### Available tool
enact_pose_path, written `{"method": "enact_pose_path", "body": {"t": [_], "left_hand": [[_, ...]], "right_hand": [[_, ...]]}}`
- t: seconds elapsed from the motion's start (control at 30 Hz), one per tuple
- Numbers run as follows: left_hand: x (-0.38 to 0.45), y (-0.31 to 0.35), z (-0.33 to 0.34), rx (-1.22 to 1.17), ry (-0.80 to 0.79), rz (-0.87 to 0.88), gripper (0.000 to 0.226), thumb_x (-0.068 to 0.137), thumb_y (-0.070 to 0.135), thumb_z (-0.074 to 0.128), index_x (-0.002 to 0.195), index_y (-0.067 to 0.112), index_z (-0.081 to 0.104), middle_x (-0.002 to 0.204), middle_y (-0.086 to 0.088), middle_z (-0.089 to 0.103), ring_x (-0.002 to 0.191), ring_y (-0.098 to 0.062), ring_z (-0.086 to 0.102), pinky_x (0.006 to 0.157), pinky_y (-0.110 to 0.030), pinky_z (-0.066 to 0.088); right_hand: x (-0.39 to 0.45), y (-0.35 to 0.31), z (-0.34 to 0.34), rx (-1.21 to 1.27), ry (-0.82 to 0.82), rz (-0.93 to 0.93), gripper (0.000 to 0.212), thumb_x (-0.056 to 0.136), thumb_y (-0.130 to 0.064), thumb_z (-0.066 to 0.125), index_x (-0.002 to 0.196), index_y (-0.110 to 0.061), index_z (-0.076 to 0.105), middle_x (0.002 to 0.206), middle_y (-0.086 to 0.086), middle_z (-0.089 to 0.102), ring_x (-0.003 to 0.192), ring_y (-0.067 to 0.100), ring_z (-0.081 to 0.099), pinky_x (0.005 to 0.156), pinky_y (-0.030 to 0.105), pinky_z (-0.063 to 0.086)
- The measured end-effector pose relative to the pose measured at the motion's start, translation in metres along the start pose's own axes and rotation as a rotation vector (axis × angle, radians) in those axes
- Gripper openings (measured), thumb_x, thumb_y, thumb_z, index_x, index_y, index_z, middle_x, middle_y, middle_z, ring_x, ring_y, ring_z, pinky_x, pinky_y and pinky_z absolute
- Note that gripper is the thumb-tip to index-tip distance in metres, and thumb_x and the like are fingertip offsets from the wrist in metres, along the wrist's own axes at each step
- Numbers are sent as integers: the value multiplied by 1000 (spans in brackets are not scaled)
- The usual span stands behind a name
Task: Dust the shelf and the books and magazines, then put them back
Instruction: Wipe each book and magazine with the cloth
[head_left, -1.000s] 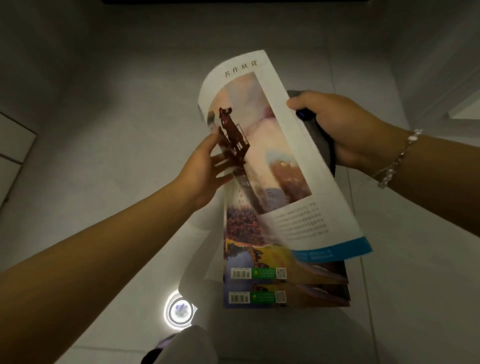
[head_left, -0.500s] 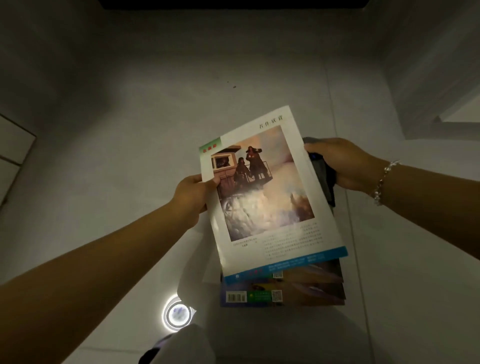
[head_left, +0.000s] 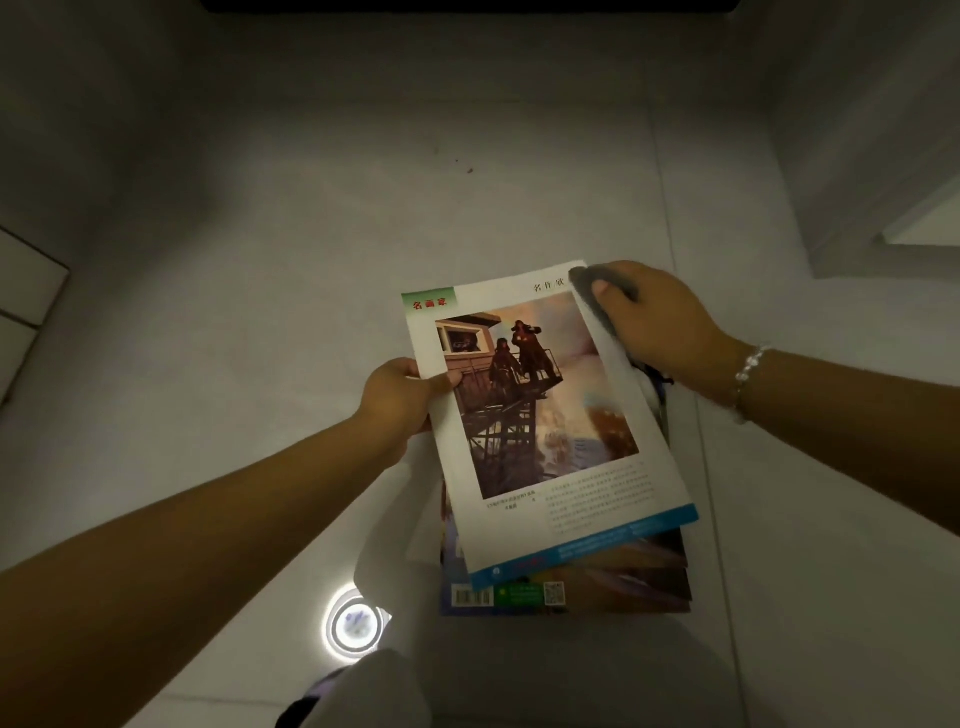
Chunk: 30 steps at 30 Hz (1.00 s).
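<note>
Your left hand (head_left: 400, 397) pinches the left edge of the white painting-page magazine (head_left: 545, 415), above the stack of glossy magazines (head_left: 571, 587) on the pale tiled floor (head_left: 260, 260). Your right hand (head_left: 660, 327) grips a grey dusting cloth (head_left: 589, 291) against its top right corner.

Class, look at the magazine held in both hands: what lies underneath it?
Under the held magazine lies a stack of magazines on the floor; only its lower edges with barcodes show. How many it holds, and their covers, stay hidden.
</note>
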<state>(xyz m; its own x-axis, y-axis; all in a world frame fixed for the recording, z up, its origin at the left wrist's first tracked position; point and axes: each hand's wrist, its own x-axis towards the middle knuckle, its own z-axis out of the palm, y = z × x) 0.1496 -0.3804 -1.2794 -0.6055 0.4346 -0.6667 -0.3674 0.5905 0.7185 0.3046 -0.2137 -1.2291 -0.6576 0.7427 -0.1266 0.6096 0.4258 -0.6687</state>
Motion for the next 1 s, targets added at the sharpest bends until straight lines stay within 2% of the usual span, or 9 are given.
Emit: {"method": "enact_pose_path", "body": {"t": [0.07, 0.17, 0.23, 0.3, 0.37, 0.47, 0.63, 0.83, 1.0], "left_hand": [[-1, -1, 2, 11, -29, 9, 34, 87, 15, 67, 117, 3, 56, 117, -15, 64, 104, -33, 63, 88, -50, 53], [0, -4, 2, 57, -102, 13, 32, 94, 19, 57, 123, 7, 57, 120, -12, 64, 105, -31, 63, 91, -50, 52], [1, -6, 1, 70, -162, 2, 27, 97, 21, 52, 120, 9, 59, 120, -12, 64, 105, -30, 63, 89, -46, 53], [1, -6, 0, 61, -199, -6, 23, 98, 20, 50, 117, 10, 59, 118, -11, 65, 104, -28, 63, 81, -38, 54], [2, -6, -1, 67, -224, -7, 21, 98, 18, 49, 115, 11, 59, 117, -11, 65, 103, -27, 64, 78, -34, 54], [5, -7, -2, 92, -239, -7, 25, 99, 15, 49, 122, 8, 57, 119, -11, 65, 105, -28, 63, 84, -37, 54], [8, -7, 0, 94, -238, -24, 26, 98, 13, 49, 123, 8, 56, 119, -11, 64, 104, -27, 63, 80, -35, 54], [7, -11, 1, -14, -226, -37, 20, 98, 11, 48, 114, 6, 60, 105, -10, 67, 83, -18, 66, 62, -24, 56], [5, -15, 3, -85, -197, -55, 20, 98, 11, 49, 113, 7, 60, 99, -8, 68, 82, -19, 66, 61, -24, 56]], "right_hand": [[-13, -3, 16, 9, -59, -42, 34, 102, -24, 37, 133, -21, 50, 103, -1, 65, 90, 10, 64, 68, 19, 49], [-33, 2, 45, 34, -171, -49, 39, 102, -25, 38, 140, -22, 44, 74, 1, 61, 49, -6, 50, 49, 10, 44], [-43, 13, 63, 43, -268, -65, 44, 102, -27, 37, 145, -23, 35, 117, 10, 63, 88, -8, 56, 91, 19, 45], [-49, 27, 76, -103, -349, -199, 46, 102, -29, 34, 147, -24, 26, 153, 1, 29, 140, 8, 22, 116, 25, 6], [-44, 39, 78, -263, -329, -349, 49, 100, -36, 26, 147, -26, 22, 156, -5, 18, 141, 4, 0, 112, 21, -9], [-18, 51, 70, -355, -249, -361, 53, 97, -38, 22, 148, -25, 22, 156, -3, 16, 142, 9, 1, 113, 27, -6], [34, 43, 62, -370, -149, -72, 49, 102, -26, 30, 150, -22, 19, 158, 3, 13, 146, 21, 4, 116, 34, -3], [14, -16, 110, -193, -385, -358, 45, 103, -23, 31, 148, -23, 27, 157, -1, 19, 146, 15, 6, 115, 25, -5], [34, -8, 96, -203, -468, -393, 44, 104, -27, 30, 147, -25, 28, 157, -4, 20, 145, 11, 7, 113, 22, -4]]}}
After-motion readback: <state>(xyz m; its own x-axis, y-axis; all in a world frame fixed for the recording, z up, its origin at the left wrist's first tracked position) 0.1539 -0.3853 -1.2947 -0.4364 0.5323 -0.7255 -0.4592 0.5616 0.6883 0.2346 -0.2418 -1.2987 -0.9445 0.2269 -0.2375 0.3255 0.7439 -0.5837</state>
